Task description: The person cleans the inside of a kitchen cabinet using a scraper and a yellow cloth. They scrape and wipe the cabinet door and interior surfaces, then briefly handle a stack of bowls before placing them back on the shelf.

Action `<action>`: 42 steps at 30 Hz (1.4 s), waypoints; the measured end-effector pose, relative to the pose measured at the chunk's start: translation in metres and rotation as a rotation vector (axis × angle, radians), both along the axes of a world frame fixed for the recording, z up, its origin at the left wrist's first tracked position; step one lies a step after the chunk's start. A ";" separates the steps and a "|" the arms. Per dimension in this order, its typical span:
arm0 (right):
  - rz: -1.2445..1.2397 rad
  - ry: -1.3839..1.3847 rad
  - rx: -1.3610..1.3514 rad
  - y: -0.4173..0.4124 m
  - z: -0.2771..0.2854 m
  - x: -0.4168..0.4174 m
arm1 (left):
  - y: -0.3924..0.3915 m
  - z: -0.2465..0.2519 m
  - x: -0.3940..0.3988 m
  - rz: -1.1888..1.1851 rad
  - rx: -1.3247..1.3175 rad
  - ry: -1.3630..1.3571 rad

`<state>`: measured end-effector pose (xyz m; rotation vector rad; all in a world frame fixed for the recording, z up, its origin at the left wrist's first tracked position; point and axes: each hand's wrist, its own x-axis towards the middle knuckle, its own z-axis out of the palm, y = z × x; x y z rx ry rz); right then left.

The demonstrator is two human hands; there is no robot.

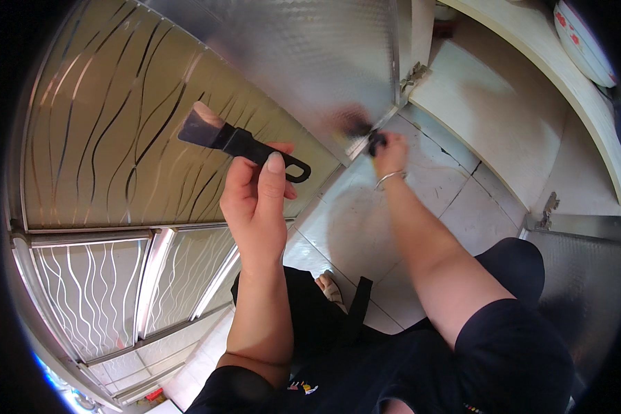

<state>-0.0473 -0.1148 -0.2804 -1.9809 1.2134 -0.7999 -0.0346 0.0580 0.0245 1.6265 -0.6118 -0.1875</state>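
My left hand [256, 199] grips a scraper [238, 139] by its black plastic handle, which has a slot at the end. Its flat metal blade points up and to the left, in front of the patterned glass panel. Farther forward, my right hand [394, 152] is closed around a small black object [376, 142], mostly hidden by the fingers. That hand is at the lower corner of an open cabinet door [310, 62] with a textured silvery face. Whether the black object touches the door edge, I cannot tell.
A metal hinge [415, 77] joins the door to a pale cabinet [476, 114]. A second silvery door [579, 290] stands at right. A flowered bowl [582, 44] sits on the upper ledge. Patterned glass sliding panels [98, 155] line the left, above tiled floor [362, 222].
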 end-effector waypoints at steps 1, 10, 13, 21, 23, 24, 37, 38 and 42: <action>-0.135 -0.012 0.075 -0.015 0.004 0.003 | 0.004 -0.002 0.002 0.006 -0.004 0.009; -0.190 0.284 -0.041 -0.051 0.012 0.025 | 0.019 -0.004 0.011 0.003 0.014 0.071; -0.202 0.316 -0.069 -0.037 0.017 0.029 | 0.026 -0.003 0.015 -0.022 -0.016 0.075; 0.131 0.197 0.016 0.056 0.012 0.013 | 0.019 -0.007 0.014 -0.084 -0.042 0.093; 0.197 0.115 0.128 0.054 0.010 0.008 | 0.014 -0.008 0.011 -0.116 -0.045 0.083; 0.231 0.071 0.187 0.050 0.007 0.006 | 0.012 -0.005 0.007 -0.114 -0.051 0.090; -0.067 -0.037 0.172 -0.049 0.003 0.013 | -0.002 0.000 -0.007 -0.057 0.025 0.062; -0.035 0.015 0.038 -0.051 0.014 0.011 | -0.001 -0.002 -0.005 -0.053 0.041 0.063; -0.042 0.232 -0.169 -0.061 0.012 0.005 | -0.006 -0.004 -0.001 -0.078 0.039 0.062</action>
